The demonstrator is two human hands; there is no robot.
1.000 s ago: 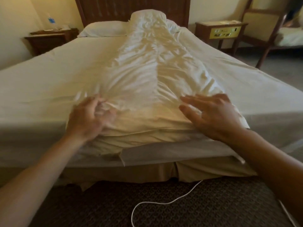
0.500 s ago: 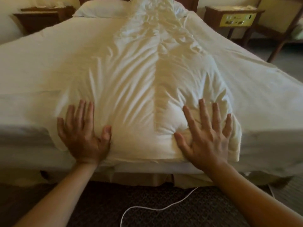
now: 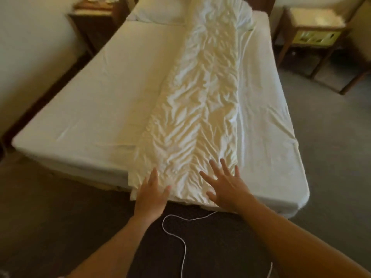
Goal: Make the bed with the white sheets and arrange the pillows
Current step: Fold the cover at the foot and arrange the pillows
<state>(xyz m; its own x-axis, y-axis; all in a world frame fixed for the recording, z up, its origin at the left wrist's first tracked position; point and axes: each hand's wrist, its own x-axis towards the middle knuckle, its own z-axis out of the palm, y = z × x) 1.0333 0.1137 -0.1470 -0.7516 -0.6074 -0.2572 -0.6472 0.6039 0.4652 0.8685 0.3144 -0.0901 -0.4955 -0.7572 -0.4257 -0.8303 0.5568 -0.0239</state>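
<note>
A wrinkled white top sheet [image 3: 200,101], folded into a long strip, runs down the middle of the bed [image 3: 96,109] from the headboard end to the foot. Under it the fitted white sheet lies smooth. My left hand [image 3: 151,195] lies flat with straight fingers on the strip's near left corner. My right hand [image 3: 224,185] is spread with fingers apart over the strip's near right part. Neither hand grips cloth. A white pillow [image 3: 158,12] lies at the head on the left. The strip's far end covers another pillow [image 3: 245,14] on the right.
A dark wooden nightstand [image 3: 96,21] stands left of the bed head, and another nightstand [image 3: 315,27] with a yellow panel stands on the right. A thin white cord [image 3: 180,233] lies on the dark carpet at the bed's foot between my arms. A wall runs along the left.
The view has risen and pulled back, showing the whole bed. Both hands have gone from gathering and pressing the sheet's end to lying spread at the strip's near edge.
</note>
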